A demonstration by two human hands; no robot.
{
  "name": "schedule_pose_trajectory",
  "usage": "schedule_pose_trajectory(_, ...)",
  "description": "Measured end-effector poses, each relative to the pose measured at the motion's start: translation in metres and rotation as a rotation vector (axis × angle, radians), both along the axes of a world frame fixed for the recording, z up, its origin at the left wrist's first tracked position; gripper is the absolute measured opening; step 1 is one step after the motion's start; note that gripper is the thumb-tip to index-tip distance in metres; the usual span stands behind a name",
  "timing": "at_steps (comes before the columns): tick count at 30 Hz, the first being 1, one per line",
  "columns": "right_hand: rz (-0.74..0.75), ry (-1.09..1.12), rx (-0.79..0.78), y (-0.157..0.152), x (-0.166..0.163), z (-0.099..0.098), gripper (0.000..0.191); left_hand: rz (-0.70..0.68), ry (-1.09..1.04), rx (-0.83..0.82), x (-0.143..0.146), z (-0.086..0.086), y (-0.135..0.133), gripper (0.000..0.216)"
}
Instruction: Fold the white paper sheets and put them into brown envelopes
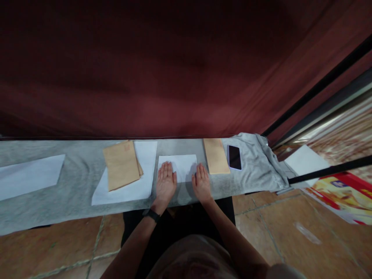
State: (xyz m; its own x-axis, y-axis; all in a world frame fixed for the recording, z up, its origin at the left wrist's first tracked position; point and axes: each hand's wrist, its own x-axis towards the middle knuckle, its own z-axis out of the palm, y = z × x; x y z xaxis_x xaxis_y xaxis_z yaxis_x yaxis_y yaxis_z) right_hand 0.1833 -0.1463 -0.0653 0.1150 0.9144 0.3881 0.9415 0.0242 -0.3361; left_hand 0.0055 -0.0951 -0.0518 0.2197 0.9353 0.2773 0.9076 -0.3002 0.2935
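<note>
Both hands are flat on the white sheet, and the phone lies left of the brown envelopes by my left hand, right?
Not quite. In the head view the phone lies at the right, beside the single brown envelope. Both the left hand and right hand do rest flat on the white sheet.

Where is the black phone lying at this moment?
In the head view, the black phone lies on the grey cloth to the right of the right hand, directly beside a brown envelope, near the cloth's bunched right end.

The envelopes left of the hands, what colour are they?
Tan brown envelopes, lying on white paper; the head view shows them.
</note>
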Motion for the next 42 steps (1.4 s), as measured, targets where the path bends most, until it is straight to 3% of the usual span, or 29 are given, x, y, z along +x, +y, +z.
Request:
schedule_pose_trajectory(6, 0.235, 0.069, -0.112, 0.049, -0.022, 0.016, 0.051, -0.197, 0.04, -0.094, 0.017, 0.001, 0.033, 0.059)
schedule_pose_trajectory(12, 0.224, 0.014, -0.166, 0.085, -0.044, 0.015, 0.05, -0.229, 0.116, -0.135, 0.016, -0.007, 0.056, 0.06)
schedule_pose_trajectory(30, 0.019, -0.086, -0.128, 0.079, -0.023, -0.002, 0.058, -0.06, 0.078, -0.074, 0.007, -0.006, 0.053, 0.061)
schedule_pose_trajectory(42, -0.056, -0.072, -0.104, 0.072, -0.019, -0.003, 0.061, 0.057, 0.146, -0.074, 0.007, -0.003, 0.049, 0.063)
